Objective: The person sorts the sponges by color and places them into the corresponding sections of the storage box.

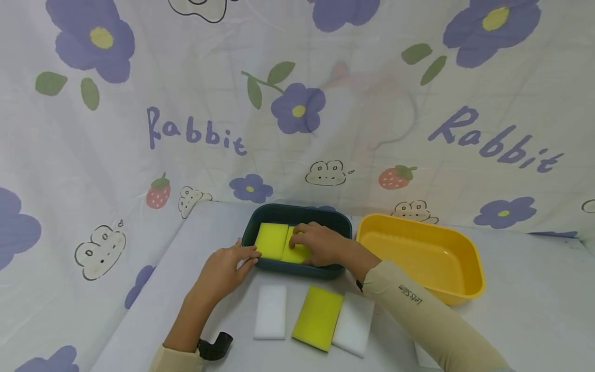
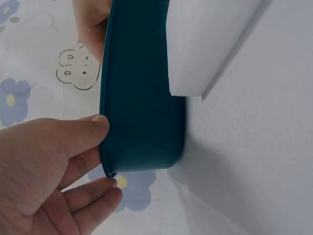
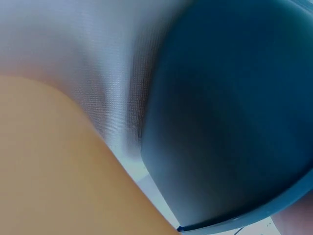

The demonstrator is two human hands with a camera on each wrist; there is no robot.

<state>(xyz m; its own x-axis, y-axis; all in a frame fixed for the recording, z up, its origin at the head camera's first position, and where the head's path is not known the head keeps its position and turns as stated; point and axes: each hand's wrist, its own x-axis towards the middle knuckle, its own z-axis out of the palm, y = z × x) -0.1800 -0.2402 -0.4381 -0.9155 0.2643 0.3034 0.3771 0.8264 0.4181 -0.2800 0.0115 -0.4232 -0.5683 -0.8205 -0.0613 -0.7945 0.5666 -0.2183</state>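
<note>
A dark green plastic basin (image 1: 297, 269) stands at the back of the table, with two yellow sponges side by side inside it. My left hand (image 1: 231, 266) pinches the basin's front left rim; in the left wrist view the thumb (image 2: 85, 134) lies on the outer wall and other fingers are at the rim's corner. Reaching into the basin, my right hand (image 1: 321, 243) holds the right yellow sponge (image 1: 294, 254), its bent fingers over the top and partly covering it. The left yellow sponge (image 1: 271, 240) lies flat beside it. The right wrist view is filled mostly by the basin's wall (image 3: 234, 122).
Right of the green basin is a yellow basin (image 1: 418, 253). In front lie a white sponge (image 1: 271, 312), a yellow sponge (image 1: 317, 318) and another white sponge (image 1: 354, 324) against it. A white piece (image 1: 425, 356) shows partly under the right sleeve. A patterned curtain (image 1: 209, 165) hangs behind.
</note>
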